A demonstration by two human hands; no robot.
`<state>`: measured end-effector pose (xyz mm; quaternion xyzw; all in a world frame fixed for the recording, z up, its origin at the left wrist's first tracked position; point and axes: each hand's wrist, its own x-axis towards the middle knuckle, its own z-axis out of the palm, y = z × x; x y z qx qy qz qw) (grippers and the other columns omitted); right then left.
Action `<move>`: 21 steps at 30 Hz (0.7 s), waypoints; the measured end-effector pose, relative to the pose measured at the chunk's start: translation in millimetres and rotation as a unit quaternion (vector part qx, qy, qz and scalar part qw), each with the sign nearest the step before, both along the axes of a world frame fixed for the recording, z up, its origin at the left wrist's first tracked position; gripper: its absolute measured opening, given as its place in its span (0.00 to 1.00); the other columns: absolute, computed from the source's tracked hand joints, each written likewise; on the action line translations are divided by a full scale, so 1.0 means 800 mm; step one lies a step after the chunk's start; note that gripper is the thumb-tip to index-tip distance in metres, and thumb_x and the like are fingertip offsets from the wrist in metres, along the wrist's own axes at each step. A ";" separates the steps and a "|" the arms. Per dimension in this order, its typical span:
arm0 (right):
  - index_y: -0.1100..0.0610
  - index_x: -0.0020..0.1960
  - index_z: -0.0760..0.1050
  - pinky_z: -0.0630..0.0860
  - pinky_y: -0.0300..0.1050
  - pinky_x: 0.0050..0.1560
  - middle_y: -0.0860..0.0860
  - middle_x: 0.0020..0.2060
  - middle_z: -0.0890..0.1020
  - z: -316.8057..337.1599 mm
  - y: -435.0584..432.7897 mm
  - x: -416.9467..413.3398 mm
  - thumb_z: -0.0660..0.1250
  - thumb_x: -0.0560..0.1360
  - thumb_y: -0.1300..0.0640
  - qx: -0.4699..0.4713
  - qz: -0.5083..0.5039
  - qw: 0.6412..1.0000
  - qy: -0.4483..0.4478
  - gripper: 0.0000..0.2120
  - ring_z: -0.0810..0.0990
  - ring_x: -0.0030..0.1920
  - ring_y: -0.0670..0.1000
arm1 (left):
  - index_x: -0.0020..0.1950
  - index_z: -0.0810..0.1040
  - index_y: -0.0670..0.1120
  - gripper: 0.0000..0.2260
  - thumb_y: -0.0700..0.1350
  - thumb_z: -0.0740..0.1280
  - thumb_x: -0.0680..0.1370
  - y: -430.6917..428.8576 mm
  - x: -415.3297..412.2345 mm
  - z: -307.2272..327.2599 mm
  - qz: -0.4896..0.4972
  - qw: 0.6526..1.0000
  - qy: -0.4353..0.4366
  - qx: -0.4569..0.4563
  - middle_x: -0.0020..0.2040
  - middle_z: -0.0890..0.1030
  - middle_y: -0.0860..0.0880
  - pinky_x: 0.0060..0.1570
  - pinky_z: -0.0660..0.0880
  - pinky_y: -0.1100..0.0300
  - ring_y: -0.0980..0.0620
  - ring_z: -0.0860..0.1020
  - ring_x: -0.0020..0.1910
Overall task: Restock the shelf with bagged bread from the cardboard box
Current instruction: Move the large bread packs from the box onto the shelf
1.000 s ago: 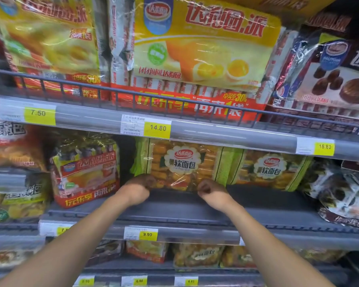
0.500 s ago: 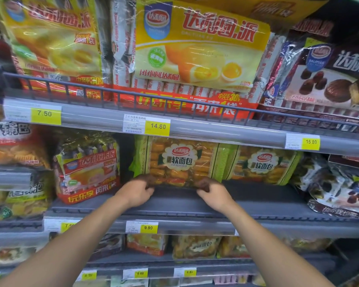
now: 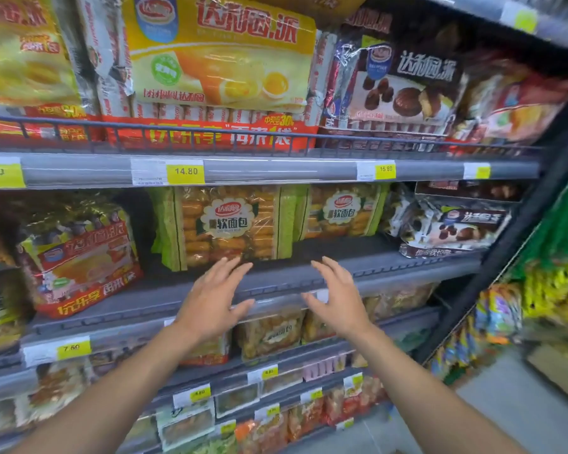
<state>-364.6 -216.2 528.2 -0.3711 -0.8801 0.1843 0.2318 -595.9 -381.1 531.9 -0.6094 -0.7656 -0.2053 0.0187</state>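
Currently both hands, left hand (image 3: 212, 306) and right hand (image 3: 338, 301), are hovering open and empty; the bread bag (image 3: 225, 226) is standing upright on the shelf (image 3: 391, 257); likely light, soft, crinkly; gripping both side edges seems safest.

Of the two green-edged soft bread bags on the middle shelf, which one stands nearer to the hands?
The left green-edged bag, standing further forward, directly above the open left hand and right hand. The other bag sits further back, to its right.
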 end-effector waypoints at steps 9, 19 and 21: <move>0.44 0.78 0.62 0.61 0.56 0.76 0.45 0.80 0.58 -0.042 -0.008 0.187 0.67 0.75 0.37 -0.014 -0.140 0.990 -0.015 0.35 0.55 0.79 0.50 | 0.81 0.56 0.57 0.33 0.63 0.62 0.79 0.062 0.133 -0.054 -0.138 0.990 0.017 -0.010 0.82 0.56 0.52 0.78 0.56 0.46 0.49 0.51 0.82; 0.47 0.77 0.66 0.61 0.50 0.73 0.51 0.78 0.63 -0.088 -0.043 0.440 0.73 0.74 0.44 -0.068 -0.261 0.962 -0.031 0.35 0.62 0.77 0.52 | 0.77 0.61 0.58 0.32 0.61 0.63 0.74 0.127 0.360 -0.111 -0.323 0.946 -0.012 -0.019 0.77 0.65 0.50 0.71 0.62 0.52 0.48 0.63 0.76; 0.47 0.77 0.65 0.63 0.53 0.74 0.51 0.78 0.63 -0.103 -0.055 0.495 0.72 0.73 0.42 -0.086 -0.278 0.956 -0.045 0.35 0.63 0.77 0.53 | 0.75 0.67 0.52 0.31 0.62 0.63 0.74 0.134 0.406 -0.132 -0.349 0.936 -0.021 -0.033 0.77 0.66 0.49 0.69 0.64 0.53 0.48 0.64 0.75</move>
